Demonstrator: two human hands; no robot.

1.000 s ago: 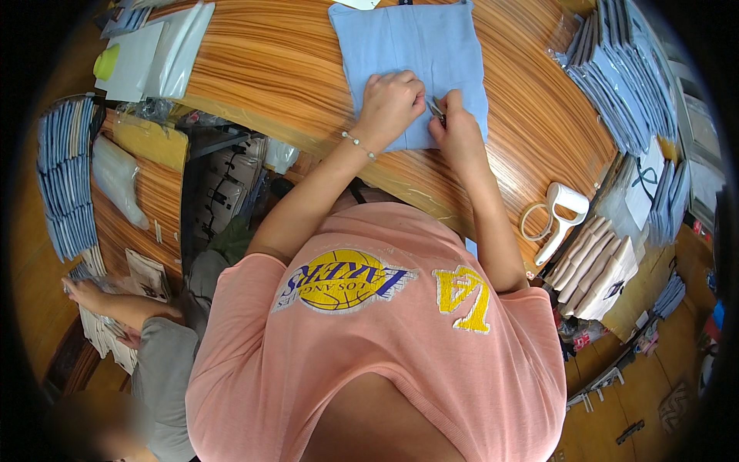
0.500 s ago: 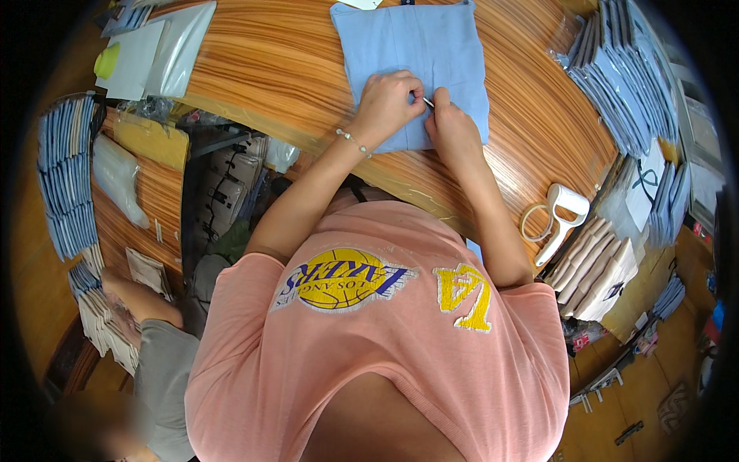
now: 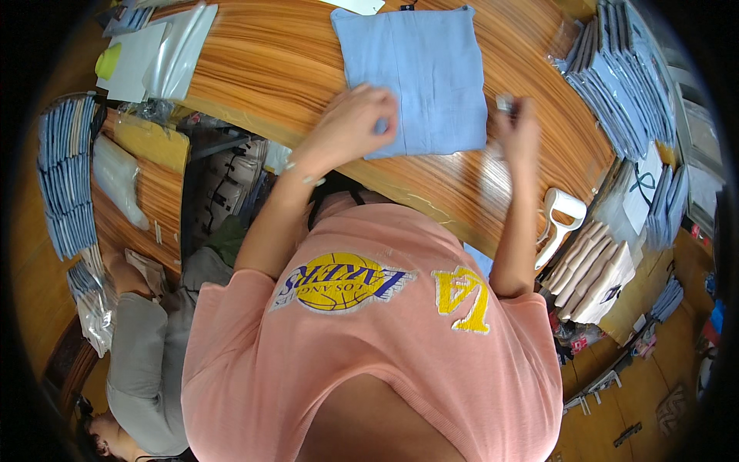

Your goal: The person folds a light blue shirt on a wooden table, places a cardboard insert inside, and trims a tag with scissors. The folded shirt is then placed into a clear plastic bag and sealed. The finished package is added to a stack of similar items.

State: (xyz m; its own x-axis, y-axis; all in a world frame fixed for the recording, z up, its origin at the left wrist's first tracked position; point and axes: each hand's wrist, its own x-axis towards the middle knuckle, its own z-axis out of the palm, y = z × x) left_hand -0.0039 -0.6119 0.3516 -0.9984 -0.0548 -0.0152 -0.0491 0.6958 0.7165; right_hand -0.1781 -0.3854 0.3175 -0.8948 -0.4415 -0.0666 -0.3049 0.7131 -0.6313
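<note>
Where the wooden table (image 3: pixel 292 69) curves across the upper part of the view, one folded light-blue cloth (image 3: pixel 419 77) lies flat on it. Left hand (image 3: pixel 350 123): resting on the cloth's lower left corner, fingers curled loosely inward, pressing rather than gripping. Right hand (image 3: pixel 517 127): just off the cloth's right edge, above bare wood, blurred; fingers drawn together around a small pale item (image 3: pixel 504 102), whose kind cannot be told. Person: salmon-pink shirt, thin bracelet (image 3: pixel 308 177) at the left wrist.

Surroundings, right: fanned rows of packed blue garments (image 3: pixel 616 85); white tool with a looped handle (image 3: pixel 558 223) at the table edge; stack of cream-coloured folded pieces (image 3: pixel 593 273) beside it. Surroundings, left: clear plastic bags and white sheets (image 3: pixel 165 46) at the table's far left corner; a further stack of blue packets (image 3: pixel 65 173); a second person in grey (image 3: pixel 142 362), low down, well apart from the cloth.
</note>
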